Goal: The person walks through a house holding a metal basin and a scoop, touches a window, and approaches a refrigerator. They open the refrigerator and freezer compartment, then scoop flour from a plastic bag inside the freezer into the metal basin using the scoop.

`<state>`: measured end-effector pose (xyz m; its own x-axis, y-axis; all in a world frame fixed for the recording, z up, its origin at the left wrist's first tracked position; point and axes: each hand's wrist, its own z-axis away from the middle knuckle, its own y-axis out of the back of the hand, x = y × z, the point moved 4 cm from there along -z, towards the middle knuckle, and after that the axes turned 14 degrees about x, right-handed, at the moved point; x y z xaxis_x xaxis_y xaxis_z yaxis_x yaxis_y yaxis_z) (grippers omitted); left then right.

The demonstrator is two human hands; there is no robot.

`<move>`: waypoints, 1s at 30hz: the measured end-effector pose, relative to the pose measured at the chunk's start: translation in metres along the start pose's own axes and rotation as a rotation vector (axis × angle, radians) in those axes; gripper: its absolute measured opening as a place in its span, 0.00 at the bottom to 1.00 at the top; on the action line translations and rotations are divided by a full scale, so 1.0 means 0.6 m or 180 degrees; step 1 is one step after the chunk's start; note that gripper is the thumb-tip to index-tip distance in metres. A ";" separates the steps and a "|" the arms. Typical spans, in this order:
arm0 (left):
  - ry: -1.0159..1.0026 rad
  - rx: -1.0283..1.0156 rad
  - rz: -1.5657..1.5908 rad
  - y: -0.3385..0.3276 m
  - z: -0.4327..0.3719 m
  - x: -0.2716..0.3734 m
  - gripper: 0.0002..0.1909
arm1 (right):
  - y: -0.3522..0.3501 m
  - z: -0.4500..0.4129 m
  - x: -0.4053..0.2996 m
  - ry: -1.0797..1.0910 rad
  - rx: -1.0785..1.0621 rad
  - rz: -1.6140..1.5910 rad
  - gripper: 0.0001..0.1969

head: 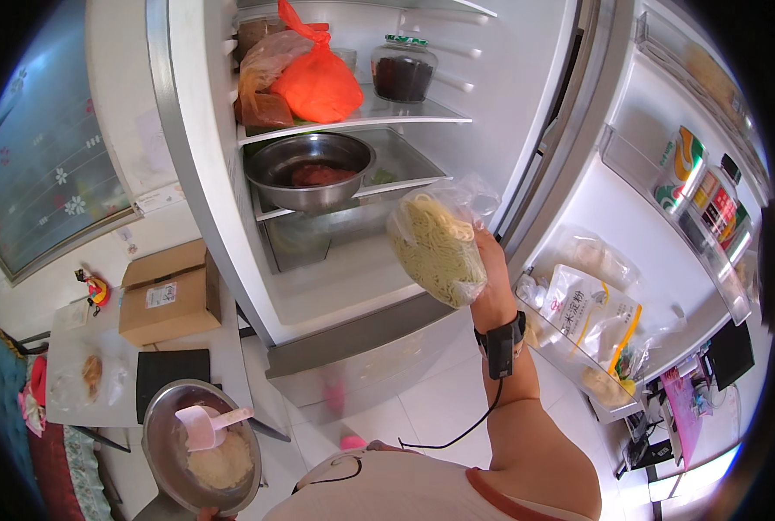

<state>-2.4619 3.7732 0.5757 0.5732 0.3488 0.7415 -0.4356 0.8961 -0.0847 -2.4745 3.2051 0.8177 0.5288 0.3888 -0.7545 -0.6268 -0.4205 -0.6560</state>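
Note:
My right hand (485, 244) grips a clear plastic bag of noodles (436, 251) in front of the open refrigerator. At the bottom left, my left hand (216, 514) shows only its fingers, holding the rim of a metal bowl (153, 449). Inside that bowl lie pale grains, apparently rice (221, 462), and a pink plastic scoop (201, 426). On a fridge shelf stands a steel basin (309, 189) with red meat (322, 174) in it. The shelf above holds a tied red plastic bag (319, 84) and a glass jar (403, 71) with dark contents.
The open fridge door (576, 202) on the right carries bottles, cans and a white printed food packet (589, 312) in its bins. To the left, a table (101, 397) bears a cardboard box (166, 293) and a black flat item (172, 378). A drawer front (361, 352) juts out low.

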 end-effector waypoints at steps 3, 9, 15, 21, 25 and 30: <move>0.0047 0.0253 -0.0265 -0.001 0.012 0.006 0.09 | -0.006 0.036 -0.008 0.0055 -0.0031 0.0018 0.13; -0.0323 -0.0314 0.0231 0.010 0.007 -0.008 0.06 | -0.003 0.066 -0.013 0.0062 -0.0078 -0.0140 0.14; -0.0298 -0.0255 0.0410 0.024 0.004 -0.018 0.05 | -0.010 0.072 -0.018 0.1441 -0.0422 0.0786 0.07; 0.0077 0.0318 0.0164 0.026 0.011 -0.010 0.05 | -0.034 -0.024 0.009 0.2187 0.0183 0.1578 0.05; -0.0336 -0.0023 0.0394 0.001 0.034 -0.003 0.06 | -0.041 -0.185 -0.016 0.2924 0.0489 0.1628 0.07; -0.1219 -0.0517 0.0798 0.028 0.022 -0.028 0.08 | -0.058 -0.301 0.033 0.4041 0.0605 0.3498 0.14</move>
<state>-2.4878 3.7785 0.5707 0.1544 0.4607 0.8740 -0.3962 0.8393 -0.3724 -2.3390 3.0796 0.8216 -0.1393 -0.8963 -0.4209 -0.9895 0.1098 0.0935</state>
